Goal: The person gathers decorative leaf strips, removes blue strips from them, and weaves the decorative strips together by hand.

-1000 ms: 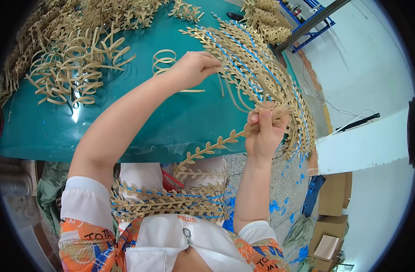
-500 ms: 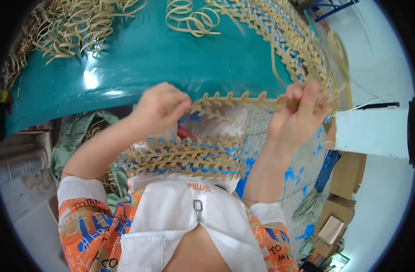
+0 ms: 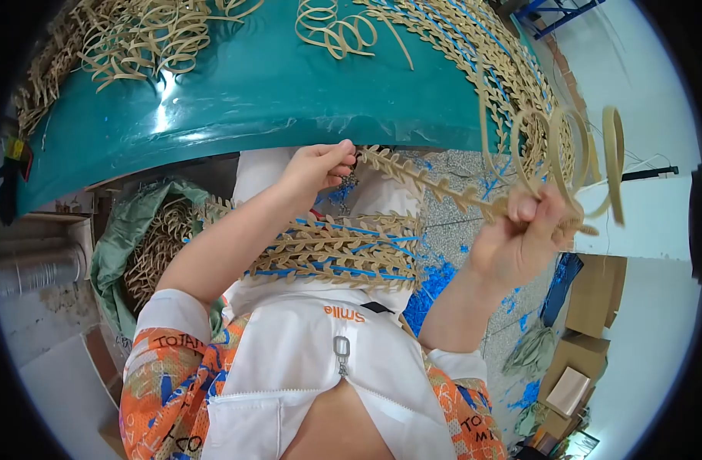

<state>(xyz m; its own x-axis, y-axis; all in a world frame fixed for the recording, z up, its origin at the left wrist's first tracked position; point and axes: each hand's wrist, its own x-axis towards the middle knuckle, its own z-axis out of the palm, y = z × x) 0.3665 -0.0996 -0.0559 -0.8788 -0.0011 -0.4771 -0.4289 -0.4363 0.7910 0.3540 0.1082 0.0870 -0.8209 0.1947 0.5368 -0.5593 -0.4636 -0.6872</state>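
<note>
Between my hands runs a tan leaf-patterned strip (image 3: 435, 186), slanting down to the right. My left hand (image 3: 320, 166) pinches its left end, just below the table's near edge. Closed around the strip's right part is my right hand (image 3: 523, 234); a short end pokes out past the fingers. A curled plain tan band (image 3: 614, 165) loops up above that hand, and where it joins the strip is hidden by the fingers. Across my lap lie several more leaf strips (image 3: 343, 249) with blue ribbon-like lines among them.
The green-covered table (image 3: 289, 107) bears curly tan strips (image 3: 147, 38), a loose coil (image 3: 335, 31) and rows of leaf strips (image 3: 473, 46) along its right side. A green sack (image 3: 117, 261) of strips stands at lower left. Blue scraps (image 3: 435, 287) litter the floor; cardboard boxes (image 3: 592, 295) stand right.
My left hand has moved right and slightly up. My right hand has lowered a little, the strip now slants, and the curled band stands up in loops above that hand.
</note>
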